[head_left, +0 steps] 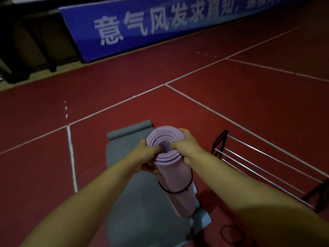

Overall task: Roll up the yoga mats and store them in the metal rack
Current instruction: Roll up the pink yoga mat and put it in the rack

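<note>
Both the left hand (pixel 148 154) and right hand (pixel 187 146) curl their fingers around the upright purple mat (pixel 173 175), apparently tightening its roll before it goes in the metal rack (pixel 263 168).

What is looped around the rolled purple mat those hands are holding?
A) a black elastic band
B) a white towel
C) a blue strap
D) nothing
A: a thin black elastic band circles the rolled purple mat partway down, below where the left hand and right hand grip its top end.
</note>
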Demonstrator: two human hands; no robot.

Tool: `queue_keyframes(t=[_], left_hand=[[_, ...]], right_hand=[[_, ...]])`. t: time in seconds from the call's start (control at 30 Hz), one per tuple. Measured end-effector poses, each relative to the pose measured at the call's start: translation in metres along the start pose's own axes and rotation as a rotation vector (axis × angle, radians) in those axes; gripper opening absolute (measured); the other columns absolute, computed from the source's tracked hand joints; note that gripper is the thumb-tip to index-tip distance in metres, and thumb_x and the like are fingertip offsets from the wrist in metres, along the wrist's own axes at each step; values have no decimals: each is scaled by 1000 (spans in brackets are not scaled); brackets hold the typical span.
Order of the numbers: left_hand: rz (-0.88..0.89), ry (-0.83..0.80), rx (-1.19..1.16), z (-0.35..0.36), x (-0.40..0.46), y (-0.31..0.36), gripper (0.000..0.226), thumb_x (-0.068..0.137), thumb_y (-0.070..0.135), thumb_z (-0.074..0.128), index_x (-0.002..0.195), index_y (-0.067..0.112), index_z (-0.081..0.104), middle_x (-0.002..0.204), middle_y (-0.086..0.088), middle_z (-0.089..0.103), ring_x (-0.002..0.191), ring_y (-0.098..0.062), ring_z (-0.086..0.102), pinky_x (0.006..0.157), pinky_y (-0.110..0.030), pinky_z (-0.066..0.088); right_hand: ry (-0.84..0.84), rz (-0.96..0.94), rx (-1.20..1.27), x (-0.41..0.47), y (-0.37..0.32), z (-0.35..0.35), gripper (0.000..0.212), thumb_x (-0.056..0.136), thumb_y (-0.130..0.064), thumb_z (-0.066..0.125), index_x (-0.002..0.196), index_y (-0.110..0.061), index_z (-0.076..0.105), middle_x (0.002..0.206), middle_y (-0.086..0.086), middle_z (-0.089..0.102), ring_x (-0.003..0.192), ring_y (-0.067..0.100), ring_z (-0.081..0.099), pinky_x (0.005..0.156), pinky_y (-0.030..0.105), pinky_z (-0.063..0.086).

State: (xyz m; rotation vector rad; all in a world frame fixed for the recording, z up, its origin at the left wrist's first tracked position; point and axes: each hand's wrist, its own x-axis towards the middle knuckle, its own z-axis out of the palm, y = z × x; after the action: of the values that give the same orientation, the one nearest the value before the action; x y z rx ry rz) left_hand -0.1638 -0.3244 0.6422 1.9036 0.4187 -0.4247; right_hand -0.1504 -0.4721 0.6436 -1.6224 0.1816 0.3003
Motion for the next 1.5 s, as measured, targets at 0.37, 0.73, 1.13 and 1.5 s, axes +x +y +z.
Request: queue_keyframes(t=[0.37,0.73,1.13,1.5], left_hand=[[391,-108,29,70,-35,173,43,85,18,59,120,4,39,100,-25,59,62,-40,65,54,-58,55],[337,-324,-89,197,62,247,66,81,21,62,137,5,30,120,-33,52,61,-41,68,50,-38,55],[281,-259,-5,275,150,286,46,88,21,57,126,12,35,120,-22,51,56,-39,65,47,-34,54],[187,-337,26,296,190,297,49,89,22,55,130,17,29,115,-21,53,62,-37,66,53,-41,59]], right_hand=[[272,-282,-53,-36,-132,-138,57,78,12,58,132,-4,48,107,11,59,84,19,56,54,21,45],[417,-207,-133,47,-139,-280,68,79,7,60,141,-13,40,128,15,54,91,23,58,75,36,51],[461,-126,-68,138,-113,-357,71,82,9,57,145,-13,33,138,15,46,98,23,55,76,32,48],[478,-39,-153,177,-108,-377,70,84,6,56,147,-14,30,146,14,38,119,30,51,90,36,49]])
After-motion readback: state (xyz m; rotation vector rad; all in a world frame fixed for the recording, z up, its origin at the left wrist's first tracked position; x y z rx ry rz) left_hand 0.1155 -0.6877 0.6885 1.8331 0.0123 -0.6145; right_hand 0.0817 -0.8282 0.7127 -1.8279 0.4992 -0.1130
